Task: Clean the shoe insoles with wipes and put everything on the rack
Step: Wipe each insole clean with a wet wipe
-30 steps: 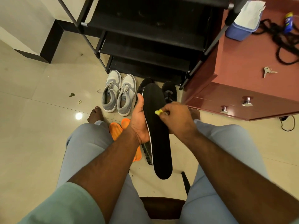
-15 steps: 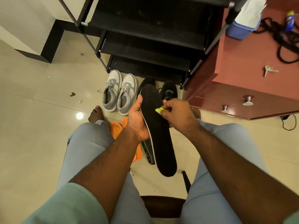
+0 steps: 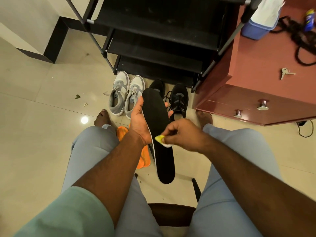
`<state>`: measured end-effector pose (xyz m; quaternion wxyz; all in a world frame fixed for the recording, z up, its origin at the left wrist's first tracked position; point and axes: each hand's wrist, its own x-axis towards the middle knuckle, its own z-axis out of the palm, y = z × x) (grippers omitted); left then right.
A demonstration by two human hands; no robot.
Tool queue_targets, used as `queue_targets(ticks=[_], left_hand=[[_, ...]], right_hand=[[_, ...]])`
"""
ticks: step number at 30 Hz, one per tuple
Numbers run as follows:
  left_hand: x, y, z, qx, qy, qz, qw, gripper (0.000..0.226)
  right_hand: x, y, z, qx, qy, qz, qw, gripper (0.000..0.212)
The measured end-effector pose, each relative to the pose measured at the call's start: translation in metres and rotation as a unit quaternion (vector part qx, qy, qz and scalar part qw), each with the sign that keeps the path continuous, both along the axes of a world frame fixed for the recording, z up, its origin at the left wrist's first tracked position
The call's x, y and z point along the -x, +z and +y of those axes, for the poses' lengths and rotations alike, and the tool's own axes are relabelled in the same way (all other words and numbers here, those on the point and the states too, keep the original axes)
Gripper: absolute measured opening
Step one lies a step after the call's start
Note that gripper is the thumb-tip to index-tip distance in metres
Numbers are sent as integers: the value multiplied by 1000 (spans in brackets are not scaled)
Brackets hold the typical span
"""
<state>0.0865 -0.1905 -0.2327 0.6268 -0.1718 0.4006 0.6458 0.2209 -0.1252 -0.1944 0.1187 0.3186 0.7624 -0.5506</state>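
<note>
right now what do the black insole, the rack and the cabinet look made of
Black insole: matte, fabric-faced, probably foam; it takes no shine and shows a pale edge.
Rack: thin dark tube frame with grey joints, likely metal; flat black shelves, material unclear.
Cabinet: reddish-brown, glossy, looks like laminated or lacquered wood, with shiny metal knobs.

Warm dim light, floor (image 3: 34,134) glare, wide-angle distortion

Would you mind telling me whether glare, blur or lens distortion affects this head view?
Head view: one bright lamp reflection on the floor tile; wide-angle bending tilts the rack and cabinet; black insole sharp but lacking detail.
</note>
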Motion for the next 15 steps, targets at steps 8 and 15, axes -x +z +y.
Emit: queue_targets(ticks=[8, 15], left_hand=[[-3, -6, 0, 8, -62, 11, 998, 93], [-14, -4, 0, 8, -76, -1, 997, 92]], right_hand=[[12, -8, -5, -30, -148, 82, 985, 10], [6, -1, 2, -15, -99, 54, 993, 7]])
